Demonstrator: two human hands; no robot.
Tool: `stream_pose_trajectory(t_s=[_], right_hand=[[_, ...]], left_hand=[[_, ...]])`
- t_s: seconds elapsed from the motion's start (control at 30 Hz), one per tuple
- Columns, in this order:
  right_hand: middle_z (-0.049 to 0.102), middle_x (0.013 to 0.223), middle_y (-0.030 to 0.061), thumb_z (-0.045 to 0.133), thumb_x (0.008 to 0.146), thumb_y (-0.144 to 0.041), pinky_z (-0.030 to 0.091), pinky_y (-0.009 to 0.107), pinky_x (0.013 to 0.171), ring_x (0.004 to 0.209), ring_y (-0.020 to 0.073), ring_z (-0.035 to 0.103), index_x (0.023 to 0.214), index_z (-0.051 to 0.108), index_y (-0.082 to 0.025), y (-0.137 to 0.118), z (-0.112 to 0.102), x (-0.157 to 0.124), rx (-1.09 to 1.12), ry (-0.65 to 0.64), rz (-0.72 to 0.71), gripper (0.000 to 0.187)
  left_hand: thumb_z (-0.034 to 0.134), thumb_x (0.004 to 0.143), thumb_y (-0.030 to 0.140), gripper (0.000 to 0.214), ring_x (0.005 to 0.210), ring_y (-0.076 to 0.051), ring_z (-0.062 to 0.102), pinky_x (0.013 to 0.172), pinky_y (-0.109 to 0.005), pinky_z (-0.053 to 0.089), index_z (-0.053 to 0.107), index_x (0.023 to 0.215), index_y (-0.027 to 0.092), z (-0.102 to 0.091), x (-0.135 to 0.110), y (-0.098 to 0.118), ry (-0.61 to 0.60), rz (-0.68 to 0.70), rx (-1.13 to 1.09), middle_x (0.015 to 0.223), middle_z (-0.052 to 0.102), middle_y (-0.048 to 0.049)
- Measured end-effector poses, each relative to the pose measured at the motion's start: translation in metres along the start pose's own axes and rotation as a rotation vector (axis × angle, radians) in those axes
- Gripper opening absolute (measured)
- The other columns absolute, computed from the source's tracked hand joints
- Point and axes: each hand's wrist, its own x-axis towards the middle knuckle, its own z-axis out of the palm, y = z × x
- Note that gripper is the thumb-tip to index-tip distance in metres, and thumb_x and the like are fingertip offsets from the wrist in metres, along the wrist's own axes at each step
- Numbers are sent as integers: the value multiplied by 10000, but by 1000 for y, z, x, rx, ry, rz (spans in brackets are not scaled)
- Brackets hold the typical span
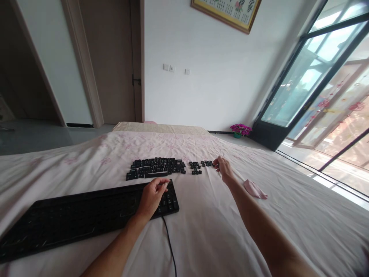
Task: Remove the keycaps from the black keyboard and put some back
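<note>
A black keyboard (86, 219) lies at the left on the pale sheet, most of its key area bare, with keys still seated at its right end. Over that end hovers my left hand (152, 195), thumb and fingers pinched together; whatever is between them is too small to make out. Farther off to the right, my right hand (224, 168) is closed around a thin wire keycap puller (222, 152), its loops pointing up. The fingertips are beside a small group of black keycaps (206, 163). More loose keycaps (157, 166) lie in rows behind the keyboard, along with a smaller cluster (195, 167).
A pink cloth (255, 189) rests right of my right forearm. The keyboard's cable (169, 238) runs toward me over the wrinkled sheet (201, 223). Beyond stand a white wall, a brown door (111, 57), a pot of magenta flowers (241, 129) and a glass door (288, 84).
</note>
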Motion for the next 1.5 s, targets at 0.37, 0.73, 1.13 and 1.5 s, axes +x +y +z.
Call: stream_pose_trajectory(t_s=[0.37,0.73,1.13,1.5], right_hand=[[660,879,53,511,883,-477,351,193,421,588,106,539,1039,621,-157,-111,60,-126,428,-560,-186,373],[673,803,27,444,952,-397,446,229,598,580,98,561,893,691,-167,-136,93,-153,349,-606,-411,343],[673,849,23,428,961,-360,448,223,611,640,113,560,873,705,-193,-144,107,-151,198,-781,-563,335],[646,788,4,437,955,-375,428,216,603,590,95,543,800,668,-189,-139,119,-154,212,-718,-573,335]], left_hand=[[515,867,309,230,757,-156,684,739,-274,519,671,980,182,-29,-3,28,20,85,55,959,722,-44],[523,819,247,220,817,-169,665,787,-284,498,698,947,204,-62,-13,-4,72,42,227,921,733,-19],[509,816,201,229,818,-168,653,765,-271,475,712,921,211,-64,-15,-1,23,42,284,897,735,-12],[504,823,176,245,903,-183,654,786,-272,467,727,911,227,-61,-15,-4,-10,73,415,949,738,-20]])
